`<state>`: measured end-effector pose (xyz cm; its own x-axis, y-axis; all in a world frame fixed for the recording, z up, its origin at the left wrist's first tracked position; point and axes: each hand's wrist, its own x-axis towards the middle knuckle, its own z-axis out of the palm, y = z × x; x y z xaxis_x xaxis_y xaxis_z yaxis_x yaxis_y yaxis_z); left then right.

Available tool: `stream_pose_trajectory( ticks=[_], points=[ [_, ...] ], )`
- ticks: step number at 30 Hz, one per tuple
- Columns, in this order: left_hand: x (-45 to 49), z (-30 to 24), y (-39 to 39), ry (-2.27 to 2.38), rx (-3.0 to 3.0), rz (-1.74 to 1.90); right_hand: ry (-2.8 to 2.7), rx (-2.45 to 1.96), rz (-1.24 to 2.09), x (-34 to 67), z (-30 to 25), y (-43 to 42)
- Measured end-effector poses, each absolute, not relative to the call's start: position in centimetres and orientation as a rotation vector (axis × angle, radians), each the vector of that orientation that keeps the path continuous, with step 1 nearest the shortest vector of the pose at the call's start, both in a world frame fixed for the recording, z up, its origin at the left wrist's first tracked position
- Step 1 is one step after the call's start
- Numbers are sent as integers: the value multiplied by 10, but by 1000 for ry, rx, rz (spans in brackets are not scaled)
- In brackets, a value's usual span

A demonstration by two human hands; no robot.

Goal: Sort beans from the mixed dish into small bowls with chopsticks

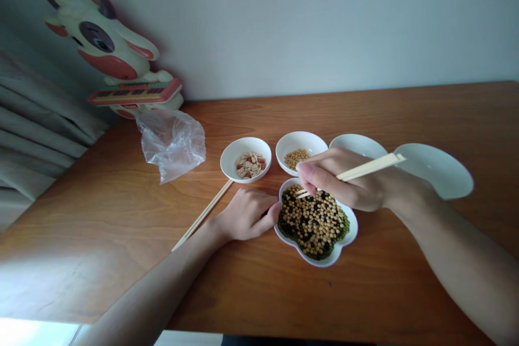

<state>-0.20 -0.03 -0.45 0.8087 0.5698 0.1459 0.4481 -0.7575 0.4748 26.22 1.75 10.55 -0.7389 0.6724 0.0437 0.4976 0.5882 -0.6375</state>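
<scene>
A cloud-shaped white dish (295, 246) holds yellow soybeans (316, 221) mixed with black beans, with green beans showing along its edge. My left hand (252, 214) grips the dish's left rim, thumb and curled fingers closed against it. Held in my right hand (344, 178) is a pair of wooden chopsticks (371, 166), their tips down among the beans near the dish's upper part. Whether a bean is pinched between the tips I cannot tell. Just behind the dish, a white bowl (302, 138) contains a small heap of soybeans, partly covered by my right hand.
To the left stands a white bowl (225, 165) of pale flat seeds with some red pieces. Another pair of chopsticks (203, 215) lies beside my left forearm. Two more white bowls sit behind my right arm, one (450, 170) farthest right. A plastic bag (174, 143) rests before a cow toy (121, 59).
</scene>
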Motion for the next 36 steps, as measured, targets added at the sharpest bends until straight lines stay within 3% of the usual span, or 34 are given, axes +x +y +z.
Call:
stream_pose_trajectory(
  ticks=[36],
  points=[
    [0, -2, -1, 768, 2571, 398, -2558, -885, 836, 260, 106, 19]
  ],
)
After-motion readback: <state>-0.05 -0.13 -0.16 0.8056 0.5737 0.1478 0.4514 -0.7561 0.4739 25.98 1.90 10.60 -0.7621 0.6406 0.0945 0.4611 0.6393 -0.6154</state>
